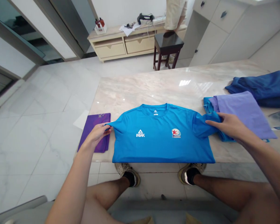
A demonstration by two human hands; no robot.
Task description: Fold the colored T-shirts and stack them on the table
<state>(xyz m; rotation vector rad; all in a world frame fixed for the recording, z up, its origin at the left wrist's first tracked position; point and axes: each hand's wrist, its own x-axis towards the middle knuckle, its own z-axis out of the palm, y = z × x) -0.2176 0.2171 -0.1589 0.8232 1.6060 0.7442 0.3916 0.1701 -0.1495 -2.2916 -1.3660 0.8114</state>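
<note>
Marbled pale floor tiles [49, 102], head view, with a low cream cabinet [110, 49] against the far wall. On the cabinet: a white basket [100, 29] of red bottles, some papers, a black device [145, 18] with cables. Before it, one stool [168, 42], dark seat, reddish-brown legs; behind the stool, part of another person [175, 14] in light shorts. Far right, white cupboards [228, 18] with dark knobs.

Foreground: one glossy stone-patterned table [140, 85]. Item, a blue T-shirt [158, 147], spread at the middle of the near edge, front upward, collar away from the wearer of the camera; white PEAK logo and a round red-and-white emblem on the chest; lower edge straight, along the table's near edge.

Left hand [100, 133]: closed, pinching the end of one sleeve between thumb and fingers, above a folded purple garment [90, 132]. Right hand [228, 124]: closed on the opposite sleeve, which is bunched, thumb on top, just beside a lavender garment [240, 107] lying over blue cloth. Farther right, a crumpled navy garment [268, 84]. Below the table edge, two laced shoes [133, 175] with black socks
</note>
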